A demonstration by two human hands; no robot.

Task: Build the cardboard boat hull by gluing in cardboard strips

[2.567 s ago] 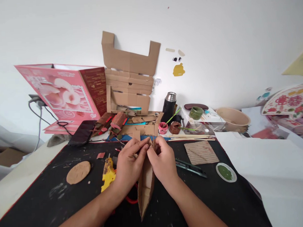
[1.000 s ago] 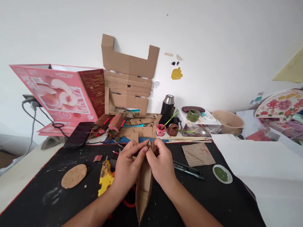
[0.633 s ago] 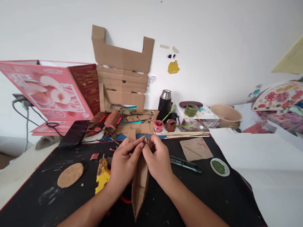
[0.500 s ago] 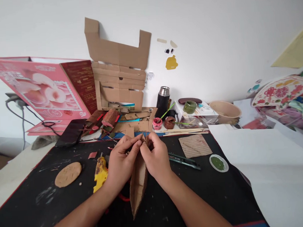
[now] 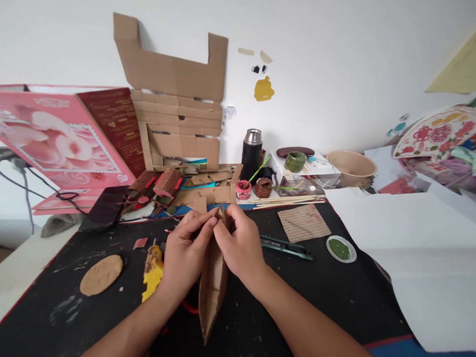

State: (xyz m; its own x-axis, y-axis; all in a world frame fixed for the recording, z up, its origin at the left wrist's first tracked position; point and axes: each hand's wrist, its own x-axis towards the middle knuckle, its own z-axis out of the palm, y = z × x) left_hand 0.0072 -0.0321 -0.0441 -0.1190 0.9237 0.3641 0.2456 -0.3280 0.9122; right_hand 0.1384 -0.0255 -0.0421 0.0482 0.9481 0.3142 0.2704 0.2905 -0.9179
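A narrow boat-shaped cardboard piece (image 5: 213, 291) with raised sides points toward me over the black mat. My left hand (image 5: 189, 248) pinches its far end from the left. From the right, my right hand (image 5: 240, 246) grips the same end, thumb close to the other thumb. The two edges there rise to points between my fingers; part of that end is hidden by them. Left of my left hand lies a yellow glue gun (image 5: 152, 275), partly covered by the wrist. A green utility knife (image 5: 286, 246) rests just right of my right hand.
An oval cardboard disc (image 5: 101, 275) lies at left on the mat. Corrugated cardboard (image 5: 304, 223) and a lid of green paint (image 5: 341, 249) are at right. Behind stand paint jars (image 5: 264, 187), a black thermos (image 5: 252, 154), and a pink box (image 5: 60, 138).
The view has shifted slightly, so everything sits a little farther left and higher. Both hands keep their pinch on the cardboard's far end, with barely any finger movement.
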